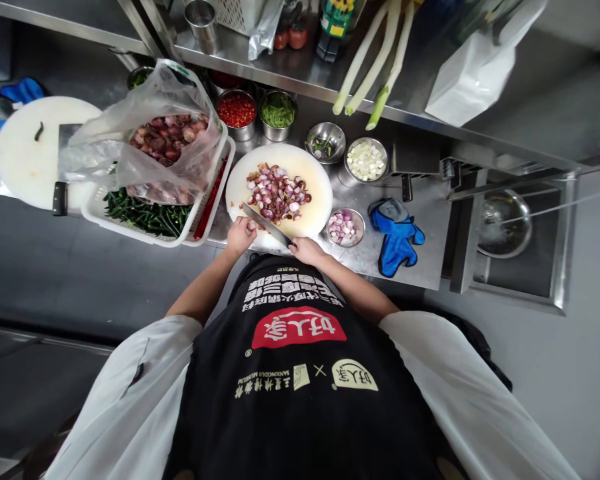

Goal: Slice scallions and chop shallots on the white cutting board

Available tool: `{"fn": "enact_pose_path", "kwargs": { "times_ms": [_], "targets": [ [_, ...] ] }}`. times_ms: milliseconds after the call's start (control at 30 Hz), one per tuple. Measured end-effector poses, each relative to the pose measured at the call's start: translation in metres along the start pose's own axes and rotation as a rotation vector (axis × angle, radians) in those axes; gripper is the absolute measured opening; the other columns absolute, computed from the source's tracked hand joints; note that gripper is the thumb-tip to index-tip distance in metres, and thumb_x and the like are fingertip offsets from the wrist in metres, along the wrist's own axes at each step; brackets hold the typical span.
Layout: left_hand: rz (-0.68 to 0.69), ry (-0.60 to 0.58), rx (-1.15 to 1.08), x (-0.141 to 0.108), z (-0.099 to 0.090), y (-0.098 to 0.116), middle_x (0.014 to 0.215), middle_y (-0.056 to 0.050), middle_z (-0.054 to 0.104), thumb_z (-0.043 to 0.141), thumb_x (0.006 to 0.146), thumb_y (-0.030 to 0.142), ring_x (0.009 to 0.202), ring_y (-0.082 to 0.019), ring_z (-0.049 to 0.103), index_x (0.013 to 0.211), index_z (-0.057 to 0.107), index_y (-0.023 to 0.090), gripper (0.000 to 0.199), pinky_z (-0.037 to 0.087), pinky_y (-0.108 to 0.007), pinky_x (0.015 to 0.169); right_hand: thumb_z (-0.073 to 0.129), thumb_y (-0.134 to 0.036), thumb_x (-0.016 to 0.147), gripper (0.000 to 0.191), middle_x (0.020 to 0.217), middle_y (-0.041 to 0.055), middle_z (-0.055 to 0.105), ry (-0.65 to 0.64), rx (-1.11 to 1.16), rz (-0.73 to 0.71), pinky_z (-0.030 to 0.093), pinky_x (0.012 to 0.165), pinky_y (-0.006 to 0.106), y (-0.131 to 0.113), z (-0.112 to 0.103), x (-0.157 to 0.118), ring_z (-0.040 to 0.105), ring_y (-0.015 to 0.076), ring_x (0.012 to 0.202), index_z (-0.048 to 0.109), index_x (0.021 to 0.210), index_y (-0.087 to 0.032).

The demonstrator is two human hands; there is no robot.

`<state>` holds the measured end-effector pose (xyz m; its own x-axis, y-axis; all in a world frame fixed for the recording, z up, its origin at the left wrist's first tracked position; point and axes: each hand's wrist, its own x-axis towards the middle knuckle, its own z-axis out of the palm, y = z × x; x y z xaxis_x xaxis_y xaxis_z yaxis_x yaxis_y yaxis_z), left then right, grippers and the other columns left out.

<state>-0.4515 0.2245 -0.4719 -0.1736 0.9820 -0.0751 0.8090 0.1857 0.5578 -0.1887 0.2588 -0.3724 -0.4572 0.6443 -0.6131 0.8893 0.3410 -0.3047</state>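
My right hand [307, 251] is wrapped round the handle of a knife [269, 227], whose blade points up and left over the near edge of a round white cutting board [315, 180]. At the board's near left edge, my left hand [241, 235] pinches a small shallot [251, 226] close to the blade's tip. A heap of purple shallots [279, 195], some peeled and some with brown skins, covers the middle of the board. Just right of the board stands a metal bowl of peeled shallots [343, 227].
Left are a plastic bag of shallots [167, 139], a white basket [130, 230] of green chillies and a second board [23, 150]. Behind are bowls of red chillies [237, 110] and white pieces [366, 160]. Blue gloves [397, 240] lie right, before a sink [545, 267]. A shelf [290, 77] overhangs the back.
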Motion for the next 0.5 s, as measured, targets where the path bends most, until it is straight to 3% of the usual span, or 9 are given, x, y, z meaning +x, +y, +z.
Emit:
{"fn": "enact_pose_path", "kwargs": {
  "times_ms": [167,333,433,500],
  "targets": [
    [0.029,0.026,-0.116,0.000,0.006,-0.001,0.126,-0.013,0.069,0.064,0.095,0.021,0.119,-0.026,0.070,0.111,0.069,0.020,0.017,0.055,-0.036,0.108,0.050,-0.039,0.112,0.035,0.121,0.0150,0.080,0.018,-0.033,0.043,0.049,0.088,0.029,0.012,-0.003,-0.017,0.073,0.0261,0.109,0.074,0.124,-0.017],
    [0.014,0.033,-0.170,-0.006,0.008,0.003,0.136,-0.013,0.070,0.065,0.091,0.014,0.127,-0.027,0.068,0.122,0.068,0.021,0.031,0.055,-0.039,0.112,0.047,-0.040,0.113,0.036,0.123,0.0146,0.079,0.049,-0.080,0.043,0.048,0.086,0.029,0.017,-0.004,-0.028,0.074,0.0259,0.109,0.072,0.128,-0.018],
    [0.016,0.077,-0.168,-0.014,-0.017,0.005,0.133,-0.015,0.072,0.068,0.090,0.017,0.122,-0.027,0.071,0.121,0.070,0.019,0.031,0.058,-0.039,0.107,0.045,-0.039,0.113,0.037,0.118,0.0152,0.080,0.047,-0.139,0.005,0.047,0.085,0.029,0.022,-0.005,-0.036,0.075,0.0262,0.108,0.071,0.128,-0.018],
    [0.082,0.195,-0.154,-0.015,-0.054,0.006,0.122,-0.013,0.076,0.065,0.096,0.025,0.116,-0.026,0.073,0.118,0.071,0.019,0.023,0.058,-0.040,0.106,0.043,-0.039,0.114,0.038,0.114,0.0157,0.081,0.031,-0.182,-0.034,0.047,0.085,0.029,0.024,-0.007,-0.041,0.075,0.0266,0.106,0.072,0.124,-0.017]
  ]
}}
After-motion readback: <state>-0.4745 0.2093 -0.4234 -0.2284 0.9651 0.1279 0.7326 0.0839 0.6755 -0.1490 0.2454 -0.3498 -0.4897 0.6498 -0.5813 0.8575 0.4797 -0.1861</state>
